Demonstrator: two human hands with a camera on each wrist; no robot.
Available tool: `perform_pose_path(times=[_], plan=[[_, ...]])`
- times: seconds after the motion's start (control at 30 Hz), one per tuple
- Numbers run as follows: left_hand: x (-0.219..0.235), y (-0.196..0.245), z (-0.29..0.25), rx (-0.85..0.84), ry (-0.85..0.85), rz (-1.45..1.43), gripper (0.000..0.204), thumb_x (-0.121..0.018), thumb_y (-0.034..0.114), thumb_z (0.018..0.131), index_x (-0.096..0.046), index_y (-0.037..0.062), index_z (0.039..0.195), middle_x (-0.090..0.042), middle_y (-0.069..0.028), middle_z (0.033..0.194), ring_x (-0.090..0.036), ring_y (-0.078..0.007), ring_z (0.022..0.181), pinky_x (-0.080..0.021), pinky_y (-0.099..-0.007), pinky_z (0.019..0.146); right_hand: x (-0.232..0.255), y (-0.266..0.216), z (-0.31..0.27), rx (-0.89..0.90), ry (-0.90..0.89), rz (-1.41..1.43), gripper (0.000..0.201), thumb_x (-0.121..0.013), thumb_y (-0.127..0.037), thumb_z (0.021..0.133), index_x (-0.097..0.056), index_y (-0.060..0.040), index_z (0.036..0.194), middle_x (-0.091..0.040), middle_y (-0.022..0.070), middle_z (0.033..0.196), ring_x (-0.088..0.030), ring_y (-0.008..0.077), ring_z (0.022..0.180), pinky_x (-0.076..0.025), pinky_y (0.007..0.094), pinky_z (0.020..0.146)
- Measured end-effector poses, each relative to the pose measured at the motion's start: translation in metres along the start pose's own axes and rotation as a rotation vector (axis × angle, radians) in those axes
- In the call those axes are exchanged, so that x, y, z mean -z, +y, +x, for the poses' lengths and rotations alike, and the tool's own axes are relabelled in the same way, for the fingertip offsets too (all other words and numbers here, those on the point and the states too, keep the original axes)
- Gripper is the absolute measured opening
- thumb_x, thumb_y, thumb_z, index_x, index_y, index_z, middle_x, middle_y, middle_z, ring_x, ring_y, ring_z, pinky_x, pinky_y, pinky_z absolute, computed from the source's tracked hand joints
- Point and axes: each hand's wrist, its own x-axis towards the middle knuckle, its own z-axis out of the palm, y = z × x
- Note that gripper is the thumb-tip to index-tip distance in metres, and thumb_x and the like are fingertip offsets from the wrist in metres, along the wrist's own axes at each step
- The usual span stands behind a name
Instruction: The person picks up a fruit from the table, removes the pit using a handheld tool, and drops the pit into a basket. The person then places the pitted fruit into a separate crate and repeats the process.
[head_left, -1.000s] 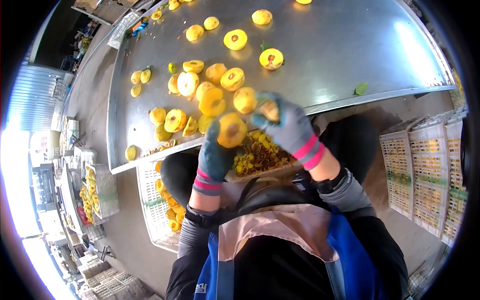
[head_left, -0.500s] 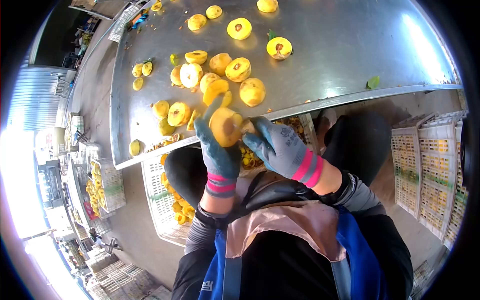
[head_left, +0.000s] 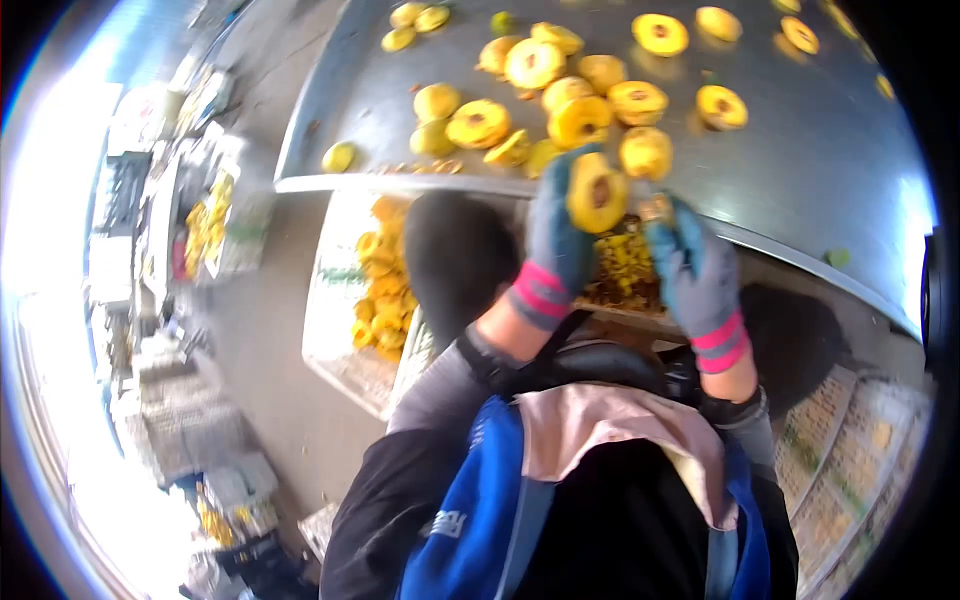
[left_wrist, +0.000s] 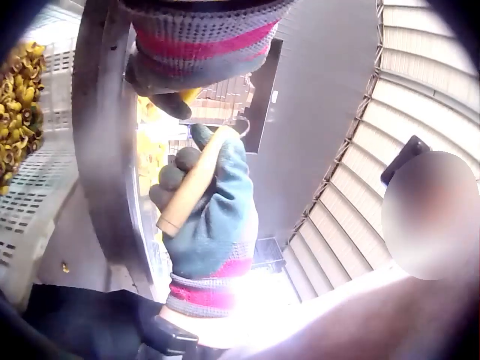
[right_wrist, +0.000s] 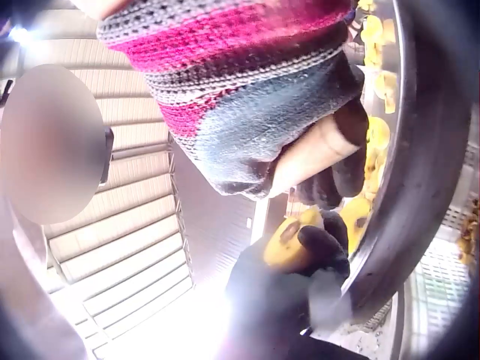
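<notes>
Fruit half (head_left: 598,194) pinched in L hand (head_left: 560,225), now apart from R hand (head_left: 700,275); wood handle (left_wrist: 193,184) gripped in R. Tool tip (left_wrist: 244,126) blurry.

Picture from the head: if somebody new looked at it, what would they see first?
Probably the bright yellow fruit halves, scattered over the shiny metal table at the top. Next, just below them, a left hand in a pink-striped glove holds up one fruit half, with a dark middle. Beside it, the matching right hand grips a wooden handle, clearest in the wrist views.
</notes>
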Motion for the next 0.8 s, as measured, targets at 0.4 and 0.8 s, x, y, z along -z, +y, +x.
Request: perform_pose_path(times=[0.4,0.8], plan=[[-0.017,0.027,-0.003,-0.255,-0.063,0.517,0.045,-0.052,0.031,0.1,-0.046,0.0011,0.133,-0.057,-0.0128,0.123,-0.058,-0.0231,0.109,-0.047,-0.0362,0.097,-0.031,-0.001,-0.01,-0.088,0.04,0.196,0.04,-0.064,-0.006,0.085,-0.056,0.0026,0.123,-0.067,0.0248,0.099,-0.065,0.0419,0.088,-0.053,0.0464,0.075],[-0.024,0.025,0.0,-0.742,-0.106,1.122,0.037,-0.063,0.006,0.084,-0.056,-0.0018,0.12,-0.057,-0.016,0.119,-0.058,-0.0295,0.108,-0.046,-0.0377,0.096,-0.019,0.001,-0.011,0.016,0.053,0.066,0.039,-0.066,-0.02,0.088,-0.056,-0.0029,0.122,-0.068,0.0186,0.093,-0.067,0.0373,0.08,-0.053,0.0443,0.067]])
